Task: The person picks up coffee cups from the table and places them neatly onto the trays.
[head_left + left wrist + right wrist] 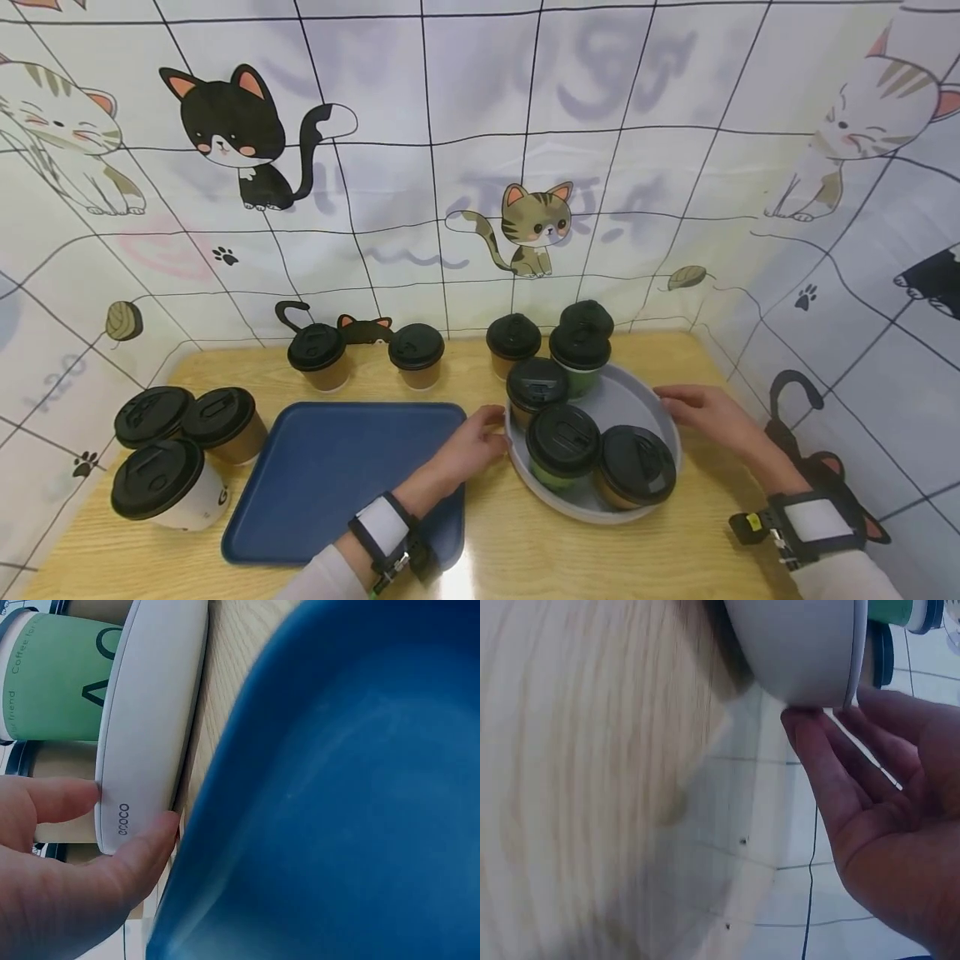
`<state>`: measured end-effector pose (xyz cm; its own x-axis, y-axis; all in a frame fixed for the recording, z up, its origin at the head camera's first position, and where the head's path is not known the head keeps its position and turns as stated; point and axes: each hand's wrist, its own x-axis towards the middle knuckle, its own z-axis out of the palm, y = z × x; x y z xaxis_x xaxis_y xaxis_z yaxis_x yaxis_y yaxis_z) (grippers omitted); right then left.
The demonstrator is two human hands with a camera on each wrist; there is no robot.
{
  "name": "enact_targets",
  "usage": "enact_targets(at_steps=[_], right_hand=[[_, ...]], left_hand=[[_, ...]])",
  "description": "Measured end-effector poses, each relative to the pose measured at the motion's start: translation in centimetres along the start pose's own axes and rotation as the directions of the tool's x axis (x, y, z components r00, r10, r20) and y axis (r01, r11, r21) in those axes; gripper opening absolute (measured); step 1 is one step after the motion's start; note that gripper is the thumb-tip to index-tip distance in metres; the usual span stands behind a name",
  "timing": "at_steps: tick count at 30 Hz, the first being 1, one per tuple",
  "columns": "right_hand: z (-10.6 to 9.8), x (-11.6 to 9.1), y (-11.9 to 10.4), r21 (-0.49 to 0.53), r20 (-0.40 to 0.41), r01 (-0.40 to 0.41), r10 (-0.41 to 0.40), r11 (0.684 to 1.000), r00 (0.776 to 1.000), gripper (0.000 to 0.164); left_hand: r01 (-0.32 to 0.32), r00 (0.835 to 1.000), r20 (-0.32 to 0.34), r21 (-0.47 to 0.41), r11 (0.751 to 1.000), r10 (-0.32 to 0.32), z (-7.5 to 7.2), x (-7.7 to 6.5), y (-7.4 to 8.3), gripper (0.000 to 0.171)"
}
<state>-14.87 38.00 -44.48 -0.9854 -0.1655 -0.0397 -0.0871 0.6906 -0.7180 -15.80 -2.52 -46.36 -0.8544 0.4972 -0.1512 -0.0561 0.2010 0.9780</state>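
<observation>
A round light-grey tray carries several lidded paper coffee cups, among them a green cup and a brown cup at its front. My left hand pinches the tray's left edge; in the left wrist view the thumb is low on the wall marked "ecoco" and a finger lies at the rim. At the opposite edge my right hand grips the tray, with fingertips under its wall in the right wrist view. The blue rectangular tray lies bare just left of the round one, beneath my left forearm.
Left of the blue tray, three lidded cups cluster, including a white cup. Two brown cups stand behind it, and another brown cup stands behind the round tray. A cat-print sheet walls the wooden table at back and sides.
</observation>
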Motion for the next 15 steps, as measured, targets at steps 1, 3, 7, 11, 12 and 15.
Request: enact_targets(at_steps=[1,3,7,11,12,15], right_hand=[[-0.1,0.3,0.1,0.004,0.006,0.004,-0.004,1.0,1.0,0.047],[-0.5,1.1,0.1,0.023,0.016,0.02,-0.02,1.0,1.0,0.049],[-1.3,4.0,-1.1,-0.036,-0.013,0.07,-0.07,0.997,0.997,0.055],[-1.9,7.3,-2.3,-0.09,-0.022,0.095,-0.098,0.991,0.995,0.069],[-1.9,8.0,-2.6,-0.091,-0.014,0.101,-0.103,0.991,0.995,0.074],[-2.0,9.7,-2.8,-0.06,0.025,0.111,-0.11,0.992,0.994,0.088]], left_hand=[[0.001,1.0,-0.004,0.002,1.0,-0.001,-0.1,0.1,0.0,0.066],[0.007,1.0,-0.012,0.007,1.0,-0.007,-0.2,0.2,0.0,0.069],[0.0,1.0,-0.013,0.025,1.0,0.0,-0.3,0.4,-0.2,0.07],[-0.017,1.0,-0.001,0.019,1.0,0.017,-0.3,0.6,-0.4,0.07],[-0.024,1.0,0.005,0.019,1.0,0.024,-0.3,0.6,-0.4,0.07],[-0.033,0.999,0.021,0.015,0.999,0.033,0.0,0.7,-0.3,0.07]])
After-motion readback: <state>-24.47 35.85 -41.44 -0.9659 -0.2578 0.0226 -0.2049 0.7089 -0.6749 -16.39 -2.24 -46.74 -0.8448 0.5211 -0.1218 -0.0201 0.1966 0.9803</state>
